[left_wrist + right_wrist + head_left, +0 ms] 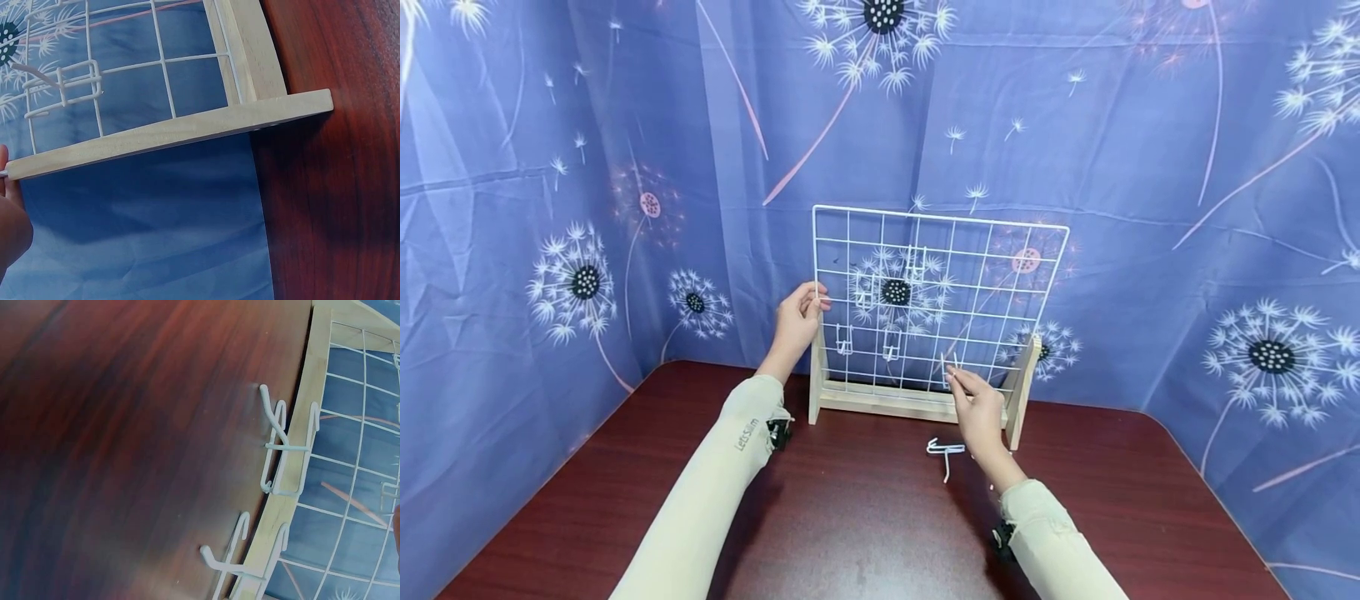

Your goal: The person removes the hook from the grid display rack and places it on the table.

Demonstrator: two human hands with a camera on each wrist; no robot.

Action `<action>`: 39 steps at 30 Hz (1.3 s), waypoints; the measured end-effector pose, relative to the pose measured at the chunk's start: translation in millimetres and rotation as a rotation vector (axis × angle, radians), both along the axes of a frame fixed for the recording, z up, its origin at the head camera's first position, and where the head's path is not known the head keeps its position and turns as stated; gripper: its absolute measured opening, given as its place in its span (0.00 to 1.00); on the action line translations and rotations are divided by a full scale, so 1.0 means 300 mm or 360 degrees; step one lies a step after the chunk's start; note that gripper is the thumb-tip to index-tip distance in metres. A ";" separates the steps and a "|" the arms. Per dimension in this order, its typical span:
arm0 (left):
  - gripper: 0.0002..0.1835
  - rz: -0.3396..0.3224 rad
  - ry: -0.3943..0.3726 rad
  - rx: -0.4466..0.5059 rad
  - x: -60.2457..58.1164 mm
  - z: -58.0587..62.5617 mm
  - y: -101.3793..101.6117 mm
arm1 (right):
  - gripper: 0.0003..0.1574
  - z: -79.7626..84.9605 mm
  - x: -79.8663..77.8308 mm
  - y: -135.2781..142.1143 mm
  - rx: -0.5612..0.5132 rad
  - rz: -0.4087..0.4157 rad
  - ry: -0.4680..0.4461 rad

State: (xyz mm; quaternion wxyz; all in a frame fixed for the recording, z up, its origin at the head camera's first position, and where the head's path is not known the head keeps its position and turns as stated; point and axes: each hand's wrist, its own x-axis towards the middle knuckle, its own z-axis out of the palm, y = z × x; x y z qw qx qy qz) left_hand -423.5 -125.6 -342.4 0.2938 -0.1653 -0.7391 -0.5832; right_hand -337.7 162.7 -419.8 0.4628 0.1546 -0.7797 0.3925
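Left hand: the left hand (800, 323) is closed at the grid's left edge, thumb and fingers pinching the side wire just above the top of the stand's upright.
Right hand: the right hand (981, 410) has its thumb and fingertips brought together on a small white hook, the held hook (945, 367).
Held hook: in front of the grid's lower right part; whether it touches the wires I cannot tell.
Grid: the white wire grid (940, 217) stands upright, tilted slightly back, in the stand.
Stand: the pale wooden stand (887, 402) has an upright at either side and a bar along the bottom; it rests toward the back of the worktop (850, 517), which is dark red-brown.
Hung hooks: four white hung hooks (891, 345) are on the grid, two low at left and centre, one above them, one higher toward the middle.
Loose hooks: two loose hooks (287, 447) lie on the worktop by the bottom bar, near the right wrist.
Backdrop: blue cloth (1037, 125) with dandelion prints hangs behind and at both sides.
Sleeves: pale, with lettering on the left one.
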 end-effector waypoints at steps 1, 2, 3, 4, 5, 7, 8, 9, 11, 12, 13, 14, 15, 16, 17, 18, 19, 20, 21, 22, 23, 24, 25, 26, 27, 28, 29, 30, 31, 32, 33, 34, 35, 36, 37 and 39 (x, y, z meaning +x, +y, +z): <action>0.10 -0.0002 0.0005 0.0002 0.000 0.000 0.000 | 0.09 -0.002 0.001 0.002 0.0006 0.0001 0.0001; 0.10 -0.0003 0.0002 0.0004 0.000 0.000 0.000 | 0.09 -0.002 0.004 0.004 0.0008 0.0007 -0.0003; 0.10 -0.0008 0.0001 0.0006 0.000 0.000 0.000 | 0.09 -0.001 0.006 0.006 0.0011 0.0009 -0.0007; 0.10 -0.0014 0.0000 0.0007 0.000 -0.001 0.000 | 0.10 -0.001 0.007 0.008 0.0018 0.0005 -0.0008; 0.10 -0.0018 -0.0002 0.0007 -0.001 -0.001 0.000 | 0.10 0.000 0.008 0.010 0.0025 0.0001 -0.0010; 0.10 -0.0026 -0.0007 0.0013 0.000 0.000 -0.001 | 0.09 0.004 0.011 0.013 0.0030 -0.0001 -0.0009; 0.10 -0.0026 -0.0008 0.0011 -0.001 0.000 -0.001 | 0.09 0.007 0.013 0.014 0.0031 -0.0002 -0.0010; 0.10 -0.0028 -0.0005 0.0009 -0.001 0.001 -0.001 | 0.09 0.010 0.015 0.014 0.0033 -0.0003 -0.0009; 0.10 -0.0029 0.0004 0.0007 0.000 0.004 -0.001 | 0.09 0.017 0.018 0.015 0.0042 0.0000 -0.0003; 0.10 -0.0027 0.0011 0.0006 -0.001 0.005 -0.002 | 0.09 0.021 0.019 0.015 0.0046 0.0005 0.0001; 0.10 -0.0027 0.0017 0.0004 -0.001 0.006 -0.002 | 0.09 0.024 0.020 0.014 0.0053 0.0011 0.0007; 0.10 -0.0027 0.0022 0.0004 -0.001 0.006 -0.002 | 0.09 0.027 0.022 0.013 0.0061 0.0017 0.0013; 0.10 -0.0031 0.0025 0.0008 -0.001 0.007 -0.003 | 0.09 0.028 0.023 0.013 0.0072 0.0019 0.0021; 0.10 -0.0034 0.0025 0.0013 -0.002 0.007 -0.003 | 0.09 0.030 0.024 0.012 0.0079 0.0025 0.0026; 0.10 -0.0035 0.0024 0.0012 -0.002 0.006 -0.004 | 0.09 0.031 0.026 0.011 0.0087 0.0031 0.0033; 0.10 -0.0039 0.0018 0.0013 -0.002 0.005 -0.004 | 0.09 0.031 0.028 0.011 0.0094 0.0037 0.0037; 0.10 -0.0042 0.0012 0.0013 -0.002 0.005 -0.004 | 0.09 0.031 0.030 0.010 0.0101 0.0040 0.0041; 0.10 -0.0042 0.0007 0.0013 -0.002 0.004 -0.004 | 0.10 0.031 0.031 0.010 0.0109 0.0042 0.0045; 0.10 -0.0044 0.0001 0.0013 -0.002 0.003 -0.004 | 0.10 0.031 0.032 0.009 0.0118 0.0044 0.0049; 0.10 -0.0042 -0.0002 0.0011 -0.002 0.002 -0.004 | 0.10 0.031 0.034 0.009 0.0125 0.0048 0.0050; 0.10 -0.0041 -0.0006 0.0005 -0.001 0.002 -0.004 | 0.11 0.030 0.035 0.008 0.0134 0.0052 0.0053; 0.10 -0.0041 -0.0010 0.0002 0.000 0.002 -0.003 | 0.11 0.030 0.036 0.008 0.0140 0.0055 0.0055; 0.10 -0.0036 -0.0014 -0.0006 0.001 0.002 -0.003 | 0.11 0.030 0.037 0.007 0.0147 0.0061 0.0057; 0.10 -0.0035 -0.0019 -0.0010 0.002 0.002 -0.003 | 0.11 0.030 0.038 0.005 0.0154 0.0068 0.0060; 0.10 -0.0033 -0.0023 -0.0018 0.002 0.003 -0.003 | 0.11 0.030 0.040 0.004 0.0163 0.0078 0.0059; 0.10 -0.0034 -0.0028 -0.0020 0.003 0.003 -0.003 | 0.11 0.030 0.041 0.003 0.0171 0.0087 0.0059; 0.10 -0.0034 -0.0032 -0.0020 0.004 0.004 -0.003 | 0.11 0.029 0.042 0.003 0.0181 0.0098 0.0058; 0.10 -0.0033 -0.0031 -0.0018 0.005 0.004 -0.003 | 0.11 0.029 0.043 0.002 0.0191 0.0110 0.0057; 0.10 -0.0034 -0.0031 -0.0012 0.006 0.005 -0.002 | 0.11 0.028 0.045 0.002 0.0203 0.0120 0.0057; 0.10 -0.0033 -0.0028 -0.0012 0.007 0.006 -0.002 | 0.11 0.027 0.046 0.001 0.0220 0.0129 0.0056; 0.10 -0.0029 -0.0026 -0.0013 0.008 0.008 -0.002 | 0.11 0.026 0.047 0.001 0.0239 0.0140 0.0055; 0.10 -0.0027 -0.0022 -0.0014 0.008 0.009 -0.002 | 0.11 0.024 0.048 0.000 0.0254 0.0149 0.0055; 0.10 -0.0025 -0.0019 -0.0016 0.009 0.010 -0.002 | 0.12 0.022 0.049 -0.001 0.0271 0.0164 0.0052; 0.10 -0.0024 -0.0019 -0.0018 0.010 0.011 -0.002 | 0.12 0.020 0.051 -0.002 0.0289 0.0178 0.0052; 0.10 -0.0026 -0.0024 -0.0019 0.010 0.012 -0.001 | 0.12 0.019 0.053 -0.004 0.0307 0.0191 0.0052; 0.10 -0.0030 -0.0040 -0.0016 0.013 0.013 -0.001 | 0.13 0.016 0.056 -0.007 0.0336 0.0223 0.0051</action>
